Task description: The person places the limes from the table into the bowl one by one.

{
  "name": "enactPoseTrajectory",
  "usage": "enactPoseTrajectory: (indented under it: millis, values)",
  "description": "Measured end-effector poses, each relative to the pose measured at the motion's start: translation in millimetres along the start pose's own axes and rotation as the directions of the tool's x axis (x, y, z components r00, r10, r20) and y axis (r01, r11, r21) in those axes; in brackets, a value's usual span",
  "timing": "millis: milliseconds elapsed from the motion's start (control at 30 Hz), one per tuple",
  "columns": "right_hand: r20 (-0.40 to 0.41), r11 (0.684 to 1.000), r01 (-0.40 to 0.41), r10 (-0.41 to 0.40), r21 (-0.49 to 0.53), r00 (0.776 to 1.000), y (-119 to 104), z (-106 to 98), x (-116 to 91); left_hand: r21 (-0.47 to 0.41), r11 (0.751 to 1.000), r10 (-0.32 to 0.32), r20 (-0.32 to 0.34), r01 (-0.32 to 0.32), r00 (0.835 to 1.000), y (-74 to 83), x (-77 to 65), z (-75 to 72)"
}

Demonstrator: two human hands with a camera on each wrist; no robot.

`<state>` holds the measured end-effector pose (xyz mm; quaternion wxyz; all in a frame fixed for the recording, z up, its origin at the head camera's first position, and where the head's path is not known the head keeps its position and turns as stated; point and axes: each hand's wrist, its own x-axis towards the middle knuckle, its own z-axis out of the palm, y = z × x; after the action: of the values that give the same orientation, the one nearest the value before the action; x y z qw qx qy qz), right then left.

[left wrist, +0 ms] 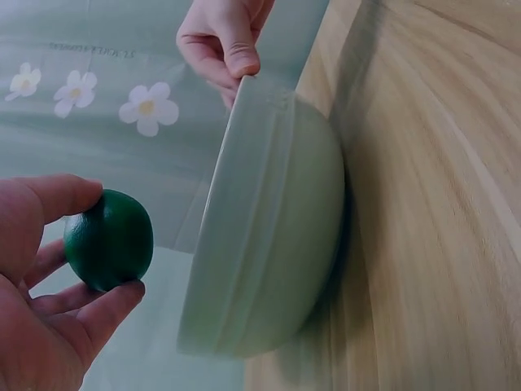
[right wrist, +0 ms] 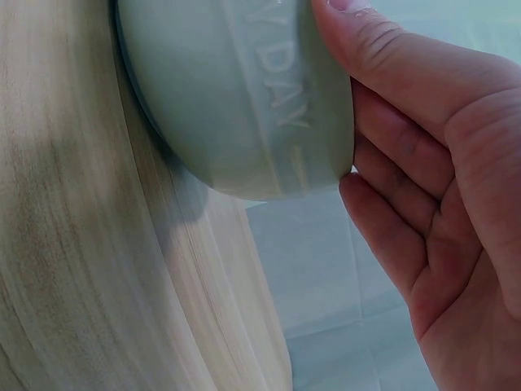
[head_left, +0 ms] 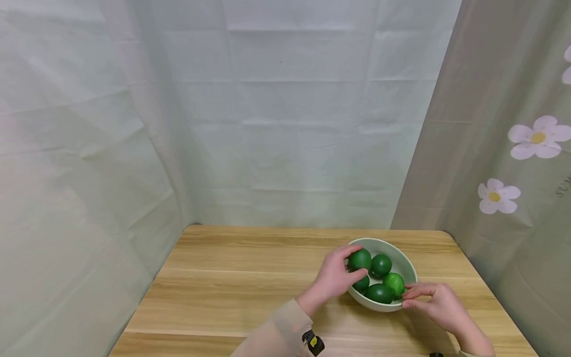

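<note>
A pale green bowl (head_left: 409, 267) stands at the right of the table with several green limes in it; one lime (head_left: 394, 284) is brighter than the dark ones. Over the bowl's left side, my left hand (head_left: 333, 273) holds a dark green lime (left wrist: 114, 240) between thumb and fingertips. In the left wrist view this lime is apart from the bowl's rim. My right hand (head_left: 439, 303) pinches the near right rim of the bowl. Raised letters show on the bowl's outer wall (right wrist: 244, 106) in the right wrist view, with the thumb at its edge.
The wooden table (head_left: 232, 287) extends to the left of the bowl. Pale curtains (head_left: 290, 124) hang behind and at the left; a curtain with white flowers (head_left: 498, 196) hangs at the right. A dark strap (head_left: 313, 342) is on the left wrist.
</note>
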<state>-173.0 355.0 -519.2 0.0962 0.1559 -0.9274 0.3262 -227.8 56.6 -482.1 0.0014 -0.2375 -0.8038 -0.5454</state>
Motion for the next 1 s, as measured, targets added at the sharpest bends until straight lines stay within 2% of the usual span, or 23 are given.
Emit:
enactPoseTrajectory:
  millis: [200, 433, 767, 1000]
  values:
    - [-0.002, 1.000, 0.014, -0.014, -0.002, 1.000, 0.1, 2.0, 1.5, 0.090, 0.996, 0.020, 0.021, -0.022, 1.000, 1.8, 1.7, 6.8]
    - [0.010, 1.000, -0.006, 0.006, -0.005, 1.000, 0.0, 1.5, 1.6, 0.165, 0.985, 0.041, 0.040, -0.047, 0.998, 0.3, 5.9, 21.1]
    - [0.012, 1.000, -0.012, 0.012, -0.007, 1.000, 0.7, 1.9, 1.5, 0.283, 0.959, 0.006, 0.038, -0.016, 0.999, -8.9, 9.8, 36.2]
    - [0.021, 1.000, -0.023, 0.024, -0.020, 1.000, 2.2, -2.0, 0.5, 0.362, 0.932, -0.023, 0.044, 0.005, 0.999, -7.3, 16.3, 45.0]
